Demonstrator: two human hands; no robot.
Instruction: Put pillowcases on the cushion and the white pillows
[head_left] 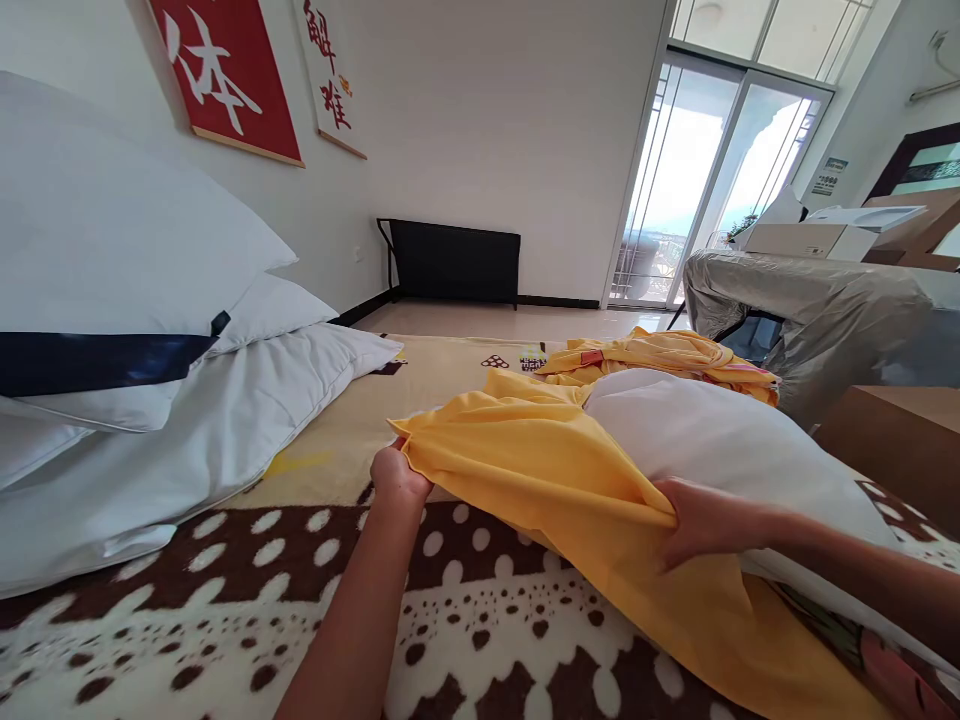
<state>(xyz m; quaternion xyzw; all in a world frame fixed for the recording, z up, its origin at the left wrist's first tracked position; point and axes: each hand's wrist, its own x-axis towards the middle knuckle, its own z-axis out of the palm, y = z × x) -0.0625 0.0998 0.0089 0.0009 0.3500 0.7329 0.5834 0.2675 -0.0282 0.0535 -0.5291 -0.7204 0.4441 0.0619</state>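
A yellow pillowcase (540, 460) stretches across the middle of the patterned bed cover (465, 560). My left hand (399, 474) is closed on its far left corner. Farther right, my right hand (694, 520) grips the fabric near the case's edge, with the fingers partly hidden by the cloth. A white pillow (735, 440) lies at the right, its left end against or inside the yellow case; how deep it sits is hidden. Behind it rests a crumpled yellow cloth (667, 352) with a reddish patch.
White pillows (112, 230) are piled at the left, one with a dark blue band. A black folded frame (456, 262) leans at the far wall. Plastic-wrapped furniture (810, 300) and a cardboard box (892, 450) stand at the right, near the glass door (690, 180).
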